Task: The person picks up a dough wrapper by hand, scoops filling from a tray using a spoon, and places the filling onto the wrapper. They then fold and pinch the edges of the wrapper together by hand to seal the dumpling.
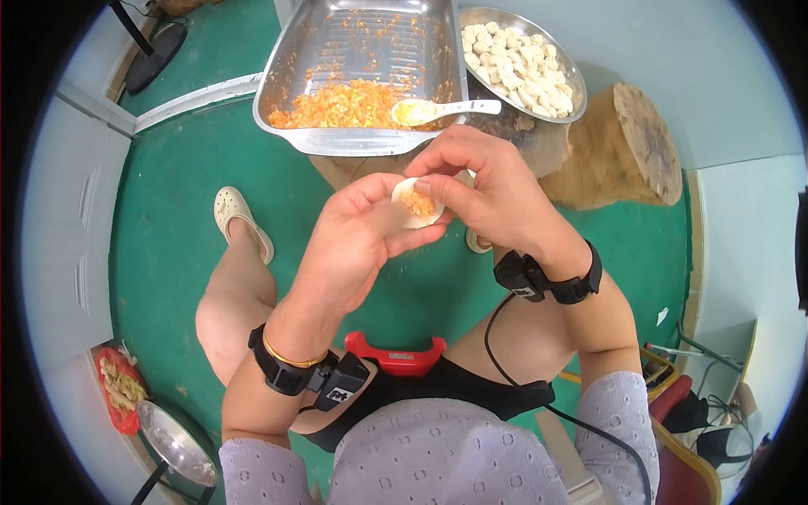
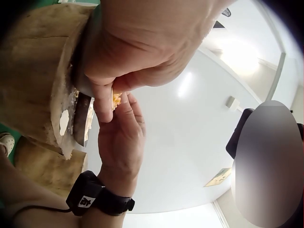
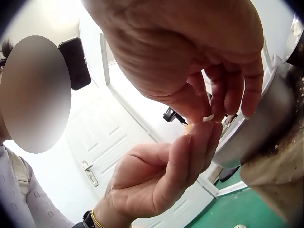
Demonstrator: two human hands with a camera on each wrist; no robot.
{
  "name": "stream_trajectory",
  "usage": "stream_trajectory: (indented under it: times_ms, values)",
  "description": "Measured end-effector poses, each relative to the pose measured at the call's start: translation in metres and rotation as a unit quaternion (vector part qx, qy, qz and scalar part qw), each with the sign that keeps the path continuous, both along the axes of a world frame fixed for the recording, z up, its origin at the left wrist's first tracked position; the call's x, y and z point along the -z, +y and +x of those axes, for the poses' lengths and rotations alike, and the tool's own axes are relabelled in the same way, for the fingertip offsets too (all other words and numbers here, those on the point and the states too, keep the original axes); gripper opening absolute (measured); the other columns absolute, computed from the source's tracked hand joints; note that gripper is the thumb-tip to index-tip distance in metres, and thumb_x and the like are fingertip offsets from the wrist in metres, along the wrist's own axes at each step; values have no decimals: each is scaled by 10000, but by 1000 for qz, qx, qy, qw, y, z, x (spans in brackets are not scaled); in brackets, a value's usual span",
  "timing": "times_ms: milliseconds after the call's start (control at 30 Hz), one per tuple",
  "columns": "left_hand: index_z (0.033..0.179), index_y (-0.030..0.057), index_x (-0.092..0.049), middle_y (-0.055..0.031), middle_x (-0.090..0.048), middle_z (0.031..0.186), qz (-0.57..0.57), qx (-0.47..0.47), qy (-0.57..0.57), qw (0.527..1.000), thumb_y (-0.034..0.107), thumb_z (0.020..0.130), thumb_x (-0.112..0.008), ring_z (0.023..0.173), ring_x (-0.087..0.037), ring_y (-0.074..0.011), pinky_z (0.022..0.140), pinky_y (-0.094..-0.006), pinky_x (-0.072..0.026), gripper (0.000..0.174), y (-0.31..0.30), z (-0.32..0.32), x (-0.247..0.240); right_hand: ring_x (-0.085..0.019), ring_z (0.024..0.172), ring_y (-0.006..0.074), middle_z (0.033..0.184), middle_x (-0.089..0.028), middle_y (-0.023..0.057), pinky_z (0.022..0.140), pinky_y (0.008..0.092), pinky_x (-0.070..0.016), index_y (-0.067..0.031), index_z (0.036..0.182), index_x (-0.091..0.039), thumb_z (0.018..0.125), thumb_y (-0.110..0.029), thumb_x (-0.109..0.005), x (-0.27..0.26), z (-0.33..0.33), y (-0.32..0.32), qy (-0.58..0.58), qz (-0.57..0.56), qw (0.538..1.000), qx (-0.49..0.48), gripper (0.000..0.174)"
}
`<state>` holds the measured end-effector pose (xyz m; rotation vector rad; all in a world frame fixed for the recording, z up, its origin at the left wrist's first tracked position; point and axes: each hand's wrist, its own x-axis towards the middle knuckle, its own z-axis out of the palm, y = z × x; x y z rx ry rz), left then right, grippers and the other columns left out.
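Note:
A round white dumpling wrapper [image 1: 411,222] with orange filling [image 1: 418,203] on it is held in front of me, between both hands. My left hand [image 1: 347,229] holds it from the left and below, fingers curled about its edge. With thumb and forefinger, my right hand [image 1: 502,192] pinches the wrapper's upper right edge. In the right wrist view a bit of white wrapper [image 3: 208,118] shows at the fingertips. Just beyond the hands is a metal pan [image 1: 290,141] with more orange filling [image 1: 341,105] in its near part. A white spoon [image 1: 467,108] lies in it, with filling in its bowl.
A round metal tray [image 1: 574,77] piled with white dumplings [image 1: 518,67] is at the back right. Beside it stands a wooden stump [image 1: 644,143]. A red object [image 1: 396,358] is between the thighs. At the lower left are a red bag [image 1: 118,383] and a metal bowl [image 1: 177,442].

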<state>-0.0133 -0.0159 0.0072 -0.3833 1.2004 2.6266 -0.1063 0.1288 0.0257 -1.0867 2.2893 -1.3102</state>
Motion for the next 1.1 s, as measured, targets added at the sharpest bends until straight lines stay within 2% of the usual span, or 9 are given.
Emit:
stream_trajectory:
  times_ms: [400, 467, 700, 767, 800, 867, 1000, 1067, 1100]
  values:
    - [1044, -89, -496, -170, -582, 1039, 16, -51, -32, 998, -31, 866, -439, 932, -624, -240, 872, -331, -526, 197, 0, 0, 18, -601, 649, 164, 719, -614, 100, 597, 282, -485, 9, 811, -620, 767, -41, -590, -11, 2, 1, -120, 57, 991, 29, 73]
    - [1040, -88, -497, -171, -584, 1034, 12, -45, -38, 998, -28, 866, -444, 933, -625, -243, 867, -329, -529, 191, -2, 0, 19, -605, 672, 137, 723, -617, 89, 596, 266, -484, 10, 823, -618, 781, -29, -577, -3, 0, 4, -26, 56, 998, -31, 70]
    - [1043, -80, -502, -169, -592, 1021, 32, -35, -34, 998, -12, 873, -457, 947, -625, -250, 850, -316, -537, 188, -1, 1, 23, -609, 701, 179, 769, -607, 88, 623, 286, -493, 4, 879, -601, 756, -11, -585, -1, 1, 7, -124, 24, 992, -3, 125]
    - [1053, -75, -504, -162, -593, 1024, 31, -36, -32, 998, -7, 876, -455, 951, -623, -238, 853, -316, -535, 195, -1, 2, 23, -597, 800, 218, 865, -590, 85, 696, 313, -491, -34, 892, -608, 722, 4, -610, 2, -3, 11, -24, -27, 999, -34, 174]
    - [1062, -69, -506, -155, -594, 1027, 30, -38, -28, 998, -3, 880, -453, 955, -621, -227, 856, -315, -533, 202, -2, 2, 22, -597, 800, 218, 865, -590, 85, 696, 313, -491, -34, 892, -608, 722, 4, -610, 0, -3, 13, -24, -26, 999, -34, 174]
    - [1075, -66, -507, -145, -596, 1028, 38, -42, -17, 998, 2, 882, -451, 953, -621, -214, 857, -314, -532, 212, -3, 2, 21, -564, 869, 226, 926, -567, 73, 739, 322, -472, -77, 873, -626, 685, 6, -647, -3, -1, 16, 78, -33, 992, -96, 207]
    - [1107, -65, -502, -126, -599, 1035, 38, -37, -10, 999, 12, 888, -447, 935, -625, -187, 855, -308, -532, 239, -4, 2, 21, -536, 847, 239, 917, -555, 57, 728, 324, -457, -101, 829, -641, 645, -10, -685, 5, 5, 15, 115, -40, 988, -92, 209]
    - [1111, -67, -501, -130, -599, 1038, 38, -33, -11, 999, 11, 888, -446, 933, -625, -189, 853, -309, -533, 243, -5, 2, 21, -520, 813, 241, 869, -546, 48, 694, 317, -448, -92, 783, -646, 628, -26, -698, 5, 5, 14, 223, -17, 969, -102, 176]
    - [1114, -70, -499, -134, -599, 1042, 36, -29, -12, 999, 11, 887, -445, 932, -626, -191, 851, -310, -534, 247, -6, 2, 22, -520, 813, 241, 869, -546, 48, 694, 317, -448, -92, 783, -646, 628, -26, -698, 6, 5, 14, 222, -17, 969, -103, 176]
